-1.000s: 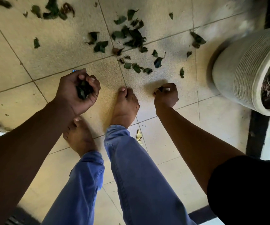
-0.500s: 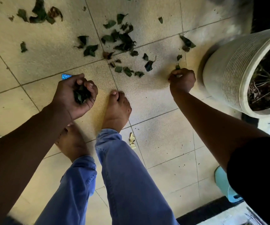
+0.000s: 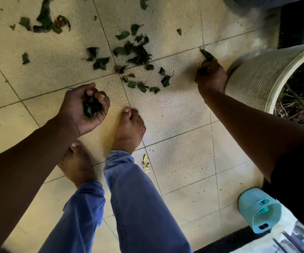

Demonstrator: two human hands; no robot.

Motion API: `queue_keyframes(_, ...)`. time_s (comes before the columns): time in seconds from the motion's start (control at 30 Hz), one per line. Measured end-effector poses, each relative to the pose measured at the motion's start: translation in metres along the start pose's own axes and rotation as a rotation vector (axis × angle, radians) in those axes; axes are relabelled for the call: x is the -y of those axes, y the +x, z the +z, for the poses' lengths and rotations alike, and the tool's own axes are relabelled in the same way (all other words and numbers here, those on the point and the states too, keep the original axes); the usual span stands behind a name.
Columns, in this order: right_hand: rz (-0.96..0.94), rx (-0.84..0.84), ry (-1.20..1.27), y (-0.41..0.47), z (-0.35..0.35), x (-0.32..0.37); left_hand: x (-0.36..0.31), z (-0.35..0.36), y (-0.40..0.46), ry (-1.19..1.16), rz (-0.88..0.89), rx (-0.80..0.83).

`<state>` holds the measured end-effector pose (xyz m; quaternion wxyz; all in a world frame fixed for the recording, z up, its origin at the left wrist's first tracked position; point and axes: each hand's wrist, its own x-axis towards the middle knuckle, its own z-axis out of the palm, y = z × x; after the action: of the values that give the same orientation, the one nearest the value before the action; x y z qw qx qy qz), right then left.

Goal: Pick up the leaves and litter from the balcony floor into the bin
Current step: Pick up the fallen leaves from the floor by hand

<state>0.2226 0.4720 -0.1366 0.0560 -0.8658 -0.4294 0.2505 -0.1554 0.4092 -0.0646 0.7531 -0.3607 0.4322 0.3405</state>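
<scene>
- The left hand [image 3: 85,108] is cupped palm-up, its fingers [image 3: 102,96] curled round a clump of dark green leaves [image 3: 92,108].
- The right hand [image 3: 210,77] reaches down to the beige tiled balcony floor [image 3: 180,110] just beside the ribbed pale round planter [image 3: 264,77], its fingers pinching a dark leaf [image 3: 208,55].
- More loose dark leaves [image 3: 138,53] lie scattered on the floor beyond the bare feet [image 3: 129,128].
- A yellowish scrap of litter [image 3: 145,163] lies beside the blue trouser leg [image 3: 138,198].
- A light blue perforated plastic bin [image 3: 257,209] lies at lower right.
</scene>
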Motion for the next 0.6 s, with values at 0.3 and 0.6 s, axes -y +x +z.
queue_keyframes(0.3, 0.099, 0.016, -0.010, -0.014, -0.002, 0.006, -0.001, 0.004, -0.002, 0.009, -0.004, -0.007)
queue_keyframes(0.6, -0.174, 0.044, -0.285, 0.018, -0.022, 0.024, 0.000, 0.006, -0.001, 0.045, 0.015, -0.026)
